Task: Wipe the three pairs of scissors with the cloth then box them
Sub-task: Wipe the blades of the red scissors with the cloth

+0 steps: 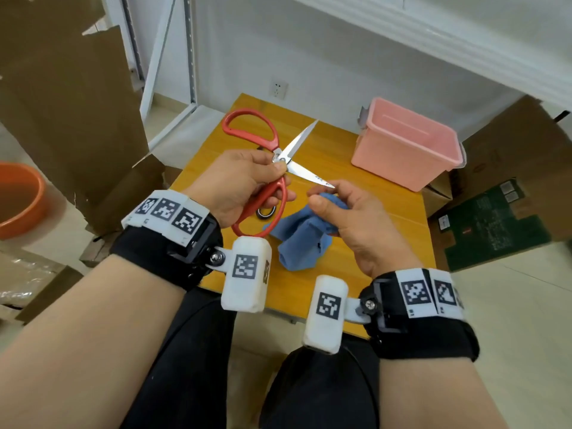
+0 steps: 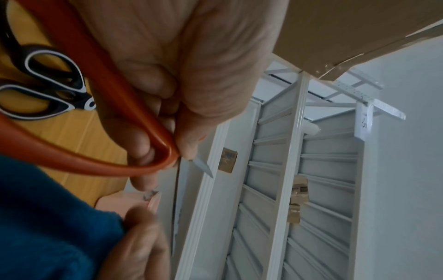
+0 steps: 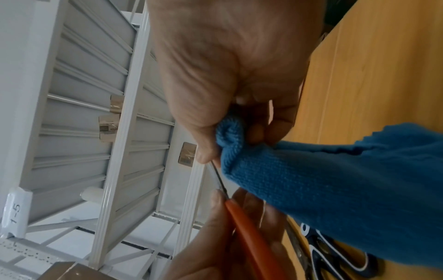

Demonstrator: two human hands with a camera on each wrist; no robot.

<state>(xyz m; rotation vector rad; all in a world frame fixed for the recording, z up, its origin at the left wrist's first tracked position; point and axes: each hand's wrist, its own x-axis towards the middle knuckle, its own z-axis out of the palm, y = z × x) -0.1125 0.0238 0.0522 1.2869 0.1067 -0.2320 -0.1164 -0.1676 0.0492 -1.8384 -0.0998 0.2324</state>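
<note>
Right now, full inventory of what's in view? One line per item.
red-handled scissors: 1, red and steel, blades open, held above the table
black-handled scissors: at least 1, black with white trim, on the table under the hands
cloth: 1, blue, bunched at the lower blade tip
plastic box: 1, pink, table's far right, no scissors visible inside
table: 1, yellow wood
basin: 1, orange, floor far left
cardboard boxes: several, brown, around the table
left hand: grips the red-handled scissors near the pivot
right hand: pinches the cloth
</note>
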